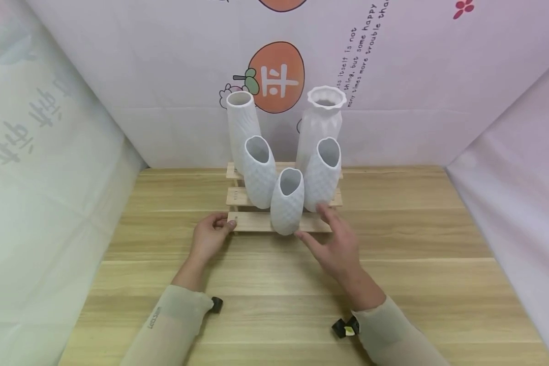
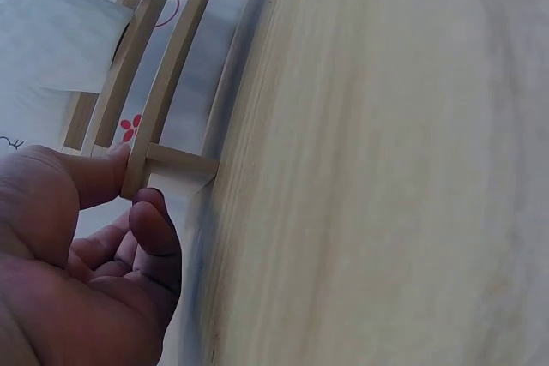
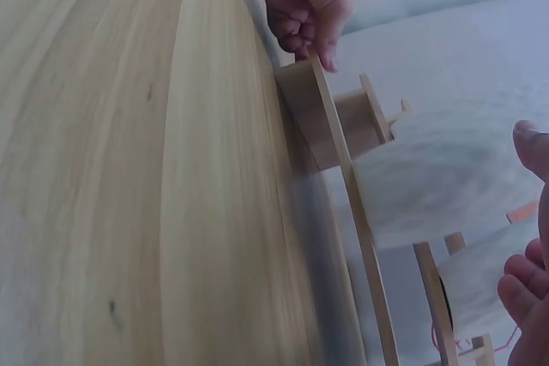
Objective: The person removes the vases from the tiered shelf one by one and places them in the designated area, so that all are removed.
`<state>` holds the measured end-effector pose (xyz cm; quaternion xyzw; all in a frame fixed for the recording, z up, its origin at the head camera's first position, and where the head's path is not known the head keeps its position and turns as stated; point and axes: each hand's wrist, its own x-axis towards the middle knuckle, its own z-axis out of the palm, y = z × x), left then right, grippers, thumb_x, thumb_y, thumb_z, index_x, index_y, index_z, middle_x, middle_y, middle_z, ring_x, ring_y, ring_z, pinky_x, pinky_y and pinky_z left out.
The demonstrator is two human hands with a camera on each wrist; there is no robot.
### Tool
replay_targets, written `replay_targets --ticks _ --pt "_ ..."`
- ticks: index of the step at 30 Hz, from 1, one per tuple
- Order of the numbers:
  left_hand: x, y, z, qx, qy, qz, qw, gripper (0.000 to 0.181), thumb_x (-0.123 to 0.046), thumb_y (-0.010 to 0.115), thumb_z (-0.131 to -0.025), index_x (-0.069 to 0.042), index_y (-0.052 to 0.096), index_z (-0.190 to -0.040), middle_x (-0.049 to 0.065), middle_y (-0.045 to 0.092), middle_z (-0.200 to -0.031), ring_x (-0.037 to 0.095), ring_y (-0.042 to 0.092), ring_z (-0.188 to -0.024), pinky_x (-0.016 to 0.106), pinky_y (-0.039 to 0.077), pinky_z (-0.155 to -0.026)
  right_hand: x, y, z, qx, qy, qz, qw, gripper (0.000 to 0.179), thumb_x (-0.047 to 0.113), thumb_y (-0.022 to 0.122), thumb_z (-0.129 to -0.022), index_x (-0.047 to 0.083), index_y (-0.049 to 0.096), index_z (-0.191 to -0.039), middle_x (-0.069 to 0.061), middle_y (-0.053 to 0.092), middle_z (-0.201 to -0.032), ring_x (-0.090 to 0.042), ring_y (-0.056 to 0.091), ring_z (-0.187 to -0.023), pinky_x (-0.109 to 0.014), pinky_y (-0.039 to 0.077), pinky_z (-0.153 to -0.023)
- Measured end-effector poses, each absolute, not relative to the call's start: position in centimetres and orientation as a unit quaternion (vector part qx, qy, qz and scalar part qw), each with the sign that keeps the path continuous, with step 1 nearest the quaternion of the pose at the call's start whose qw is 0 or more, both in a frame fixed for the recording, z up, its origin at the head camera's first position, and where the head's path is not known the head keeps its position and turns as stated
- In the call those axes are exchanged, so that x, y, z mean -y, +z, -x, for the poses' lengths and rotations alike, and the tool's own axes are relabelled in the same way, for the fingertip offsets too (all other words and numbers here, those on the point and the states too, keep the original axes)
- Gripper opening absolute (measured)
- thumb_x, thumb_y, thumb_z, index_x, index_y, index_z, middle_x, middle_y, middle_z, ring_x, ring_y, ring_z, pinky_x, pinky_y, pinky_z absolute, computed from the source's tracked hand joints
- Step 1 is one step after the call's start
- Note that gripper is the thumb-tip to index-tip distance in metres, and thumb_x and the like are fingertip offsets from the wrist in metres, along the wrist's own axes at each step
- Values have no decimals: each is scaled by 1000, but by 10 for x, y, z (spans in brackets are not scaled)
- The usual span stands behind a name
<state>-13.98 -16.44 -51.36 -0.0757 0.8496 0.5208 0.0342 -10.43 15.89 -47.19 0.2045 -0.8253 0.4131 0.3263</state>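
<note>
A stepped wooden rack of slats carries several white ceramic vases. My left hand pinches the left end of its lowest front slat between thumb and fingers; the left wrist view shows the thumb on top of that slat. A small textured vase stands mid-slat in front. My right hand is beside it with fingers spread, thumb tip near the vase's base and index fingertip near the foot of the right middle vase. Another textured vase stands at middle left.
On the top step are a tall ribbed vase at left and a taller scallop-rimmed vase at right. Behind the rack hangs a printed white cloth. The rack is on a wood-grain table at its back edge.
</note>
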Motion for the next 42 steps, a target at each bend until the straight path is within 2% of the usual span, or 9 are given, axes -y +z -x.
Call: replay_targets --ticks 6,9,15,22,42 --pt "164 -517 139 -845 528 80 33 44 -36 75 -98 -7 68 -130 7 72 -104 21 68 -92 29 54 -78 -146 -468 111 803 444 -228 325 74 20 98 -69 -8 65 -129 -20 71 -124 -33 70 -113 -27 52 -102" --pt "164 -518 138 -840 535 81 33 44 -34 75 -97 -7 68 -131 7 72 -105 21 68 -93 30 55 -78 -141 -466 115 799 452 -230 321 72 15 98 -68 -5 66 -129 -17 72 -121 -32 71 -110 -29 53 -101" --pt "162 -514 139 -840 536 84 25 42 -33 76 -97 -7 69 -129 7 72 -103 22 67 -91 33 54 -79 -133 -463 119 819 442 -196 308 74 27 98 -71 7 67 -135 -7 75 -117 -24 73 -104 -31 53 -98" --pt "161 -512 140 -842 532 83 26 40 -31 76 -97 -5 69 -126 8 73 -101 22 69 -90 34 54 -78 -125 -459 119 835 425 -163 309 77 36 98 -70 7 68 -134 -8 75 -119 -22 73 -106 -35 56 -97" --pt "162 -513 140 -830 549 91 30 38 -28 77 -96 -5 69 -125 9 72 -99 22 69 -82 29 56 -69 -114 -458 120 819 439 -148 339 70 27 100 -69 1 71 -126 -15 76 -113 -26 76 -95 -37 63 -80"
